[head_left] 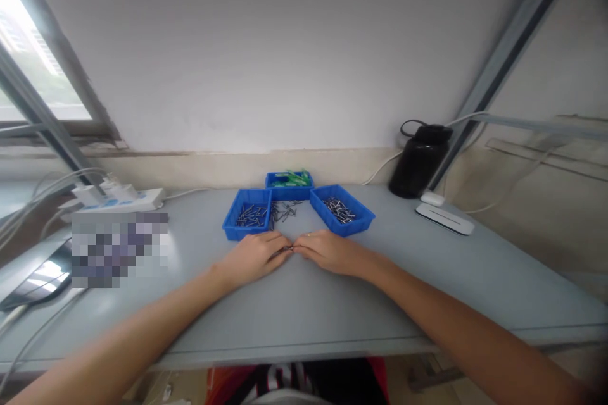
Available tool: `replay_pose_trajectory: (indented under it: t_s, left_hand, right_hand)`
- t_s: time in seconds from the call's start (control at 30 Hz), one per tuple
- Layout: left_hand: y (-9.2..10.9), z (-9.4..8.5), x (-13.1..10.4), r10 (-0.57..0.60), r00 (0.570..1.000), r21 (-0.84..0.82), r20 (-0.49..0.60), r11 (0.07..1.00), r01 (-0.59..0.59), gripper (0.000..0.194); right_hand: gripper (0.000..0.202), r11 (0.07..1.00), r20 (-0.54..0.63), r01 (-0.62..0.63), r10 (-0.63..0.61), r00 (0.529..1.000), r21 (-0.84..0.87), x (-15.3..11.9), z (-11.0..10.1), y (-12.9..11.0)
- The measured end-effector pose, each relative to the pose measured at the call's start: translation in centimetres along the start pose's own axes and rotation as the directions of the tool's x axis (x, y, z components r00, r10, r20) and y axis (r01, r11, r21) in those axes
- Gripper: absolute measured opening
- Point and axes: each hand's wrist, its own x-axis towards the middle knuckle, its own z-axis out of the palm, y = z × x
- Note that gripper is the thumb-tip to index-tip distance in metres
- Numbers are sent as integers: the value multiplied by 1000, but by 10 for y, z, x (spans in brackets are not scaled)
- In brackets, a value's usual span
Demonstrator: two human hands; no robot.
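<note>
My left hand [254, 254] and my right hand [330, 251] rest on the grey table [294, 310], fingertips meeting at the middle. Between the fingertips sits a small dark metal piece [289, 248], pinched by both hands; it is too small to tell exactly what it is. Just beyond the hands lies a loose pile of screws [284, 209] on the table. A blue tray of dark screws [247, 213] stands to the left of the pile, and a blue tray of silvery screws [342, 209] to its right. A third blue tray with green parts [289, 182] stands behind.
A black bottle [418, 161] stands at the back right beside a flat white device [444, 218]. A white power strip [118, 198] with plugs and cables lies at the back left. A dark glossy object [35, 278] is at the left edge. The wall is close behind the trays.
</note>
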Motion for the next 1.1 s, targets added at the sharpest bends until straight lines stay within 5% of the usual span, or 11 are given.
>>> replay_pose_trajectory:
  t_s: [0.37,0.67,0.83,1.1]
  left_hand:
    - [0,-1,0,60,998,-80,-29,995,-62,31]
    - [0,2,-1,-148,987,-21,66,988,150,16]
    - [2,0,0,-132,988,0,75,991,133,22]
    - [1,-5,2,-130,985,53,112,991,124,29]
  right_hand:
    - [31,995,44,-51,47,998,91,1,-1,4]
    - [21,997,20,-62,61,998,51,-3,-7,-5]
    - [24,1000,15,-12,12,1000,12,-2,-4,-4]
    - [34,990,24,-100,102,994,-102,-2,-5,-1]
